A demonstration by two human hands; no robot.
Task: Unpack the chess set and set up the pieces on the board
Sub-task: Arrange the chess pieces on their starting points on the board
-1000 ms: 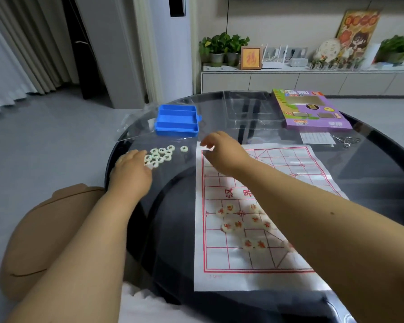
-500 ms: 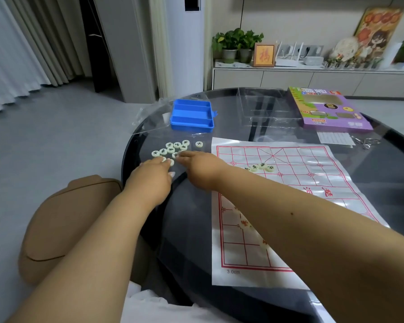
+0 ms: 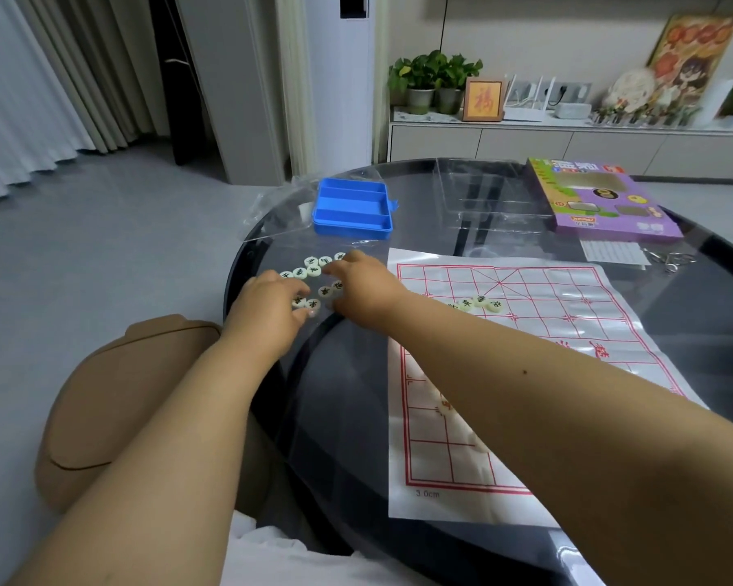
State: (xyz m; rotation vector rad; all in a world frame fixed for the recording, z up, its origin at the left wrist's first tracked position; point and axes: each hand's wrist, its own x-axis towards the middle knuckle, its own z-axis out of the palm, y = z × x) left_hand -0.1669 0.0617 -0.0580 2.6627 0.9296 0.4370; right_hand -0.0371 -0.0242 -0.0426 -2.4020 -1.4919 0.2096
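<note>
A loose pile of white round chess pieces with dark characters (image 3: 314,268) lies on the glass table left of the paper board (image 3: 568,332). My left hand (image 3: 267,308) lies at the pile's near edge, its fingertips touching two pieces. From the right, my right hand (image 3: 362,285) reaches into the pile with its fingers stretched over the pieces. Three dark-marked pieces (image 3: 479,302) sit in a row on the board's far half. A red-marked piece (image 3: 445,406) shows beside my right forearm, which hides the rest of that group.
A blue divided tray (image 3: 352,205) stands behind the pile, with a clear plastic bag (image 3: 280,213) to its left. A clear tray (image 3: 483,196), the purple box (image 3: 597,205), a white card (image 3: 614,251) and metal rings (image 3: 669,262) lie far right. A tan stool (image 3: 115,395) stands left of the table.
My right hand left the board's far left corner, where three pieces now sit, and went back to the loose pile. My left hand stayed at the pile. The camera turned left.
</note>
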